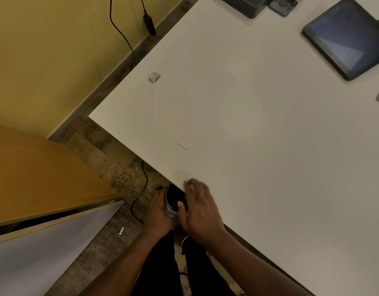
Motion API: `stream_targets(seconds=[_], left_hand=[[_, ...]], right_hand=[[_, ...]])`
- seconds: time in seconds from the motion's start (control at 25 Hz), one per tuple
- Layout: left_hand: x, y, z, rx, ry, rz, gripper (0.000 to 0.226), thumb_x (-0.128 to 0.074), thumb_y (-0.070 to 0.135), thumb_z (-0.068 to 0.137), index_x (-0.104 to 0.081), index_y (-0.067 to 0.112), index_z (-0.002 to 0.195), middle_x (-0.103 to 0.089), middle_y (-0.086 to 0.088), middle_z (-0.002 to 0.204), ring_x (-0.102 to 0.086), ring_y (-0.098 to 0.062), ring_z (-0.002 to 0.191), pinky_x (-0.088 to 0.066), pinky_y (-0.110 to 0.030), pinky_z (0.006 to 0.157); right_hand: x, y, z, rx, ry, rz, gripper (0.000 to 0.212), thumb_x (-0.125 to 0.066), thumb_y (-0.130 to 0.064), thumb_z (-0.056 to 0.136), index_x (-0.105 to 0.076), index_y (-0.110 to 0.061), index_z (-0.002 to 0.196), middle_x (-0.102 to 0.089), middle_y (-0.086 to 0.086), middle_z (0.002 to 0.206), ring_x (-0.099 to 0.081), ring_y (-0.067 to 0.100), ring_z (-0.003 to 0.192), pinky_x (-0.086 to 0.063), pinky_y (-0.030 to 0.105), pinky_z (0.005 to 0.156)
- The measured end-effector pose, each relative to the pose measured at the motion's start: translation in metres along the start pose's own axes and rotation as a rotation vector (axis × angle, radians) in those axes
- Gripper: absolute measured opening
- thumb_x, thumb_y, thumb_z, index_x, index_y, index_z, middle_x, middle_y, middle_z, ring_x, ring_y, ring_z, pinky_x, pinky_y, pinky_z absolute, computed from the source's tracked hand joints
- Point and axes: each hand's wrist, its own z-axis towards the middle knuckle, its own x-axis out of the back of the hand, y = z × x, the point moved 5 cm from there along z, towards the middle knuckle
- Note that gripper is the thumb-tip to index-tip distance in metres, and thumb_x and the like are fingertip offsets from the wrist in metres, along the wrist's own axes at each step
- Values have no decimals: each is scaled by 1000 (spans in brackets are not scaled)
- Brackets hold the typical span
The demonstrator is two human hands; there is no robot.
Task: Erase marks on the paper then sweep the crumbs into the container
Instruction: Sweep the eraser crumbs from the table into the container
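Observation:
A white sheet of paper (180,112) lies on the white table (269,157) near its left corner; I see no marks on it. A small grey eraser (154,77) sits by the paper's far corner. My left hand (159,212) grips a dark round container (173,198) just below the table's near edge, its opening tilted toward the tabletop. My right hand (200,207) lies flat on the table edge right beside the container, fingers straight and blurred with motion. Crumbs are too small to make out.
A dark tablet (346,39) lies at the far right, with a grey device (246,5) and a small remote-like object (282,5) at the back. A black cable (139,195) trails on the floor under the table edge. A wooden panel (45,178) stands at the left.

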Motion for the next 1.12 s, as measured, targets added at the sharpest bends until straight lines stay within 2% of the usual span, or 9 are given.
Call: stream_targets(seconds=[0.12, 0.24, 0.4, 0.56, 0.76, 0.88, 1.0, 1.04, 1.12], left_hand=[[-2, -6, -1, 49, -2, -26, 75, -85, 39, 69, -54, 13, 133, -57, -2, 131, -58, -16, 118, -35, 5, 89], [0, -5, -2, 37, -6, -18, 85, -69, 56, 74, -49, 8, 141, -55, -9, 142, -56, -24, 130, -39, -18, 104], [-1, -6, -2, 59, 0, -42, 91, -80, 61, 57, -53, 24, 136, -58, -1, 138, -57, -13, 125, -46, -20, 99], [2, 7, -9, 57, -6, 4, 97, -49, 68, 67, -47, 9, 144, -51, -12, 148, -46, -12, 130, -33, -21, 104], [2, 1, -12, 62, 37, -41, 86, -75, 61, 59, -54, 22, 133, -59, -5, 133, -59, -19, 122, -48, -31, 101], [0, 7, -14, 56, -21, 8, 88, -54, 67, 69, -49, 16, 140, -54, -11, 143, -51, -17, 129, -38, -28, 110], [0, -4, -14, 79, -16, -10, 88, -70, 81, 64, -53, 28, 132, -55, -4, 142, -54, -17, 130, -43, -35, 111], [0, -9, -12, 100, 6, -27, 91, -76, 80, 61, -55, 26, 131, -56, -2, 140, -56, -19, 128, -46, -33, 110], [0, -4, -13, 98, -30, -9, 80, -84, 54, 72, -54, 13, 134, -54, 7, 129, -56, -18, 123, -39, -5, 99]], right_hand=[[-3, -5, -8, 15, -35, -50, 57, -53, -30, 94, -48, 5, 139, -49, 20, 137, -47, 32, 124, -45, 41, 107], [-7, -27, -18, 169, -103, -19, 53, -51, -30, 94, -50, 3, 136, -50, 17, 135, -49, 30, 121, -46, 39, 102], [3, 8, 19, -97, 1, -52, 62, -52, -29, 90, -45, 7, 140, -47, 21, 139, -45, 34, 125, -44, 40, 106], [-8, -32, -15, 190, -140, -26, 55, -51, -31, 93, -50, 4, 135, -51, 18, 134, -50, 32, 119, -47, 42, 102], [4, 8, -2, -89, 1, -46, 60, -53, -31, 92, -47, 5, 140, -49, 20, 141, -47, 34, 127, -44, 43, 109], [-1, -23, -10, 153, -89, -12, 52, -52, -32, 93, -53, 1, 133, -53, 16, 133, -52, 30, 117, -49, 41, 99], [6, -8, 4, 17, -19, 10, 56, -52, -33, 92, -50, 1, 137, -51, 15, 136, -49, 29, 121, -47, 38, 103], [5, -5, 6, -17, -22, -16, 57, -51, -33, 92, -49, 1, 137, -50, 16, 136, -48, 29, 121, -46, 38, 104], [-3, -16, -3, 90, -98, -39, 47, -50, -31, 92, -56, -3, 129, -55, 13, 128, -53, 28, 112, -50, 38, 98]])
